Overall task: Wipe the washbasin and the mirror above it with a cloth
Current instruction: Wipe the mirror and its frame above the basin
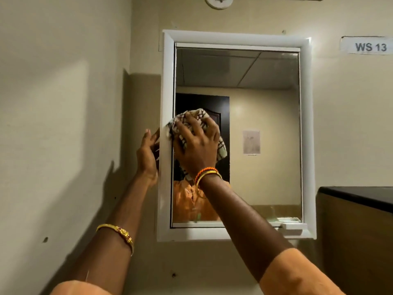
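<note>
Wiping the mirror (255,124) is the step in hand, as I judge it; entries run left to right.

Left hand (147,158): raised beside the outer left edge of the white frame (168,81); palm turned toward the frame and touching it; fingers straight to slightly bent, closed round nothing; it looks to be steadying the cabinet; forearm rising from lower left, gold bangle (119,231) well below the wrist.

Cloth (200,118): checked, bunched into a wad; pressed on the glass at its left margin, overlapping the frame's inner edge; most of it lies under and above the grip, with a tail hanging out to the right of it.

Right hand (195,143): fingers spread and curled over the cloth, holding it against the glass; back of hand toward me; wrist straight, orange and gold bangles (207,172) just below; forearm slanting up from lower right.

Handling, my judgement: keep the palm flat behind the wad so pressure is even; work in overlapping passes rightward from the grip, then downward; refold to a clean face if streaks appear; let the left hand brace the frame so it does not shift; most of the glass right of the grip seems yet to do.

Washbasin: not in view.
</note>
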